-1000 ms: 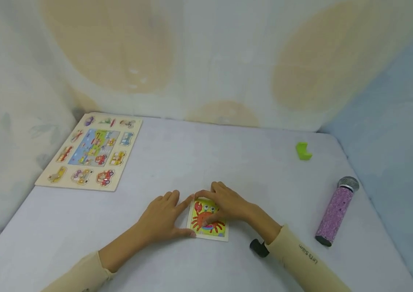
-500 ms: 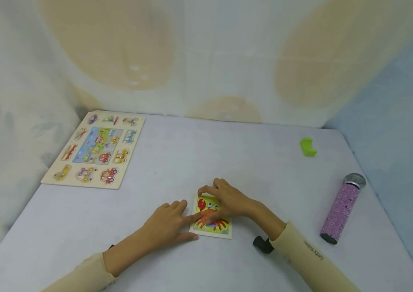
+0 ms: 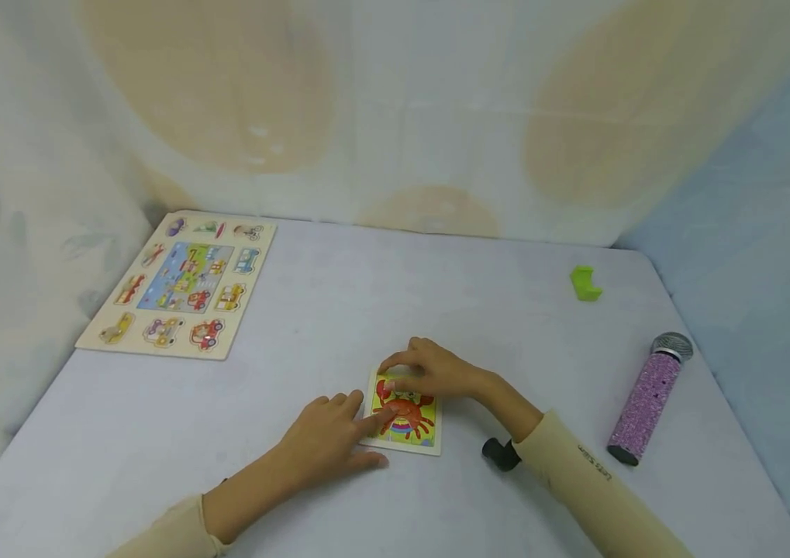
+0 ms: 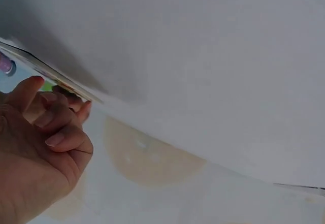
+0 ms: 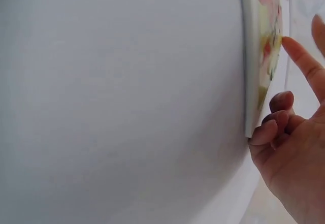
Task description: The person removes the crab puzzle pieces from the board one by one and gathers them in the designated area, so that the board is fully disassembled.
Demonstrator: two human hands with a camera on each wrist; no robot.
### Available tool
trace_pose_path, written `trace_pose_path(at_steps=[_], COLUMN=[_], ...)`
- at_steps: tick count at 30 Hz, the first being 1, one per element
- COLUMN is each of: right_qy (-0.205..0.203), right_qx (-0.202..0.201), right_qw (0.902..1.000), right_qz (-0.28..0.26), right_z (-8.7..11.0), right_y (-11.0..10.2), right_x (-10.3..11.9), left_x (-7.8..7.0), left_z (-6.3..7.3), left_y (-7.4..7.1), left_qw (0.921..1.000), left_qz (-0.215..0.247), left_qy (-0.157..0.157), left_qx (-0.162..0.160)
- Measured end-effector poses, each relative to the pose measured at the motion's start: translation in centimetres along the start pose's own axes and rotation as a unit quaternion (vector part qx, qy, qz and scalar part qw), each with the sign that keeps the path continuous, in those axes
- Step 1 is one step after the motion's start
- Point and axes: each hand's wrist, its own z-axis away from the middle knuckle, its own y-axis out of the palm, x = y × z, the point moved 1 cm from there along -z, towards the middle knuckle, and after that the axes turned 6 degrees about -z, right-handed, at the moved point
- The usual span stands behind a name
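Observation:
A small crab jigsaw puzzle (image 3: 410, 425) in a pale frame lies flat near the table's front middle. My left hand (image 3: 325, 434) reaches in from the left, its straight index finger touching the crab's body and its thumb resting by the lower left corner. My right hand (image 3: 439, 372) arches over the upper part, thumb on the picture near the red claw and index fingertip at the top left corner. In the right wrist view, a finger of my right hand (image 5: 299, 142) touches the puzzle's face (image 5: 264, 46), while other fingers curl beside its edge.
A wooden vehicle puzzle board (image 3: 237, 310) lies at the back left. At the right are a lime-green angular block (image 3: 584, 284) and a glittery purple microphone (image 3: 646, 407). A small black cylinder (image 3: 501, 455) sits by the right sleeve. Cloth (image 3: 436, 116) hangs behind the table.
My left index finger has moved from the puzzle's left edge onto the crab. My right thumb has shifted from the crab's body up toward the red claw.

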Motion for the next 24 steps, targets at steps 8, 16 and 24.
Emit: trace_pose_path(at_steps=[8, 16, 24], right_qy=[-0.016, 0.001, 0.028], right_qx=[-0.023, -0.028, -0.017], right_qw=[0.9991, 0.9983, 0.9971], right_qz=[-0.031, -0.052, -0.069], right_z=[-1.0, -1.6, -2.3], right_y=[0.2, 0.3, 0.0], right_x=[-0.4, -0.2, -0.2], left_x=[-2.1, -3.3, -3.8], left_z=[-0.8, -1.7, -1.9], left_y=[-0.3, -0.6, -0.6], left_qw=[0.9985, 0.9971, 0.995], left_qz=[-0.019, -0.024, -0.016], left_qy=[-0.026, -0.071, -0.099], left_qx=[-0.044, -0.008, 0.0])
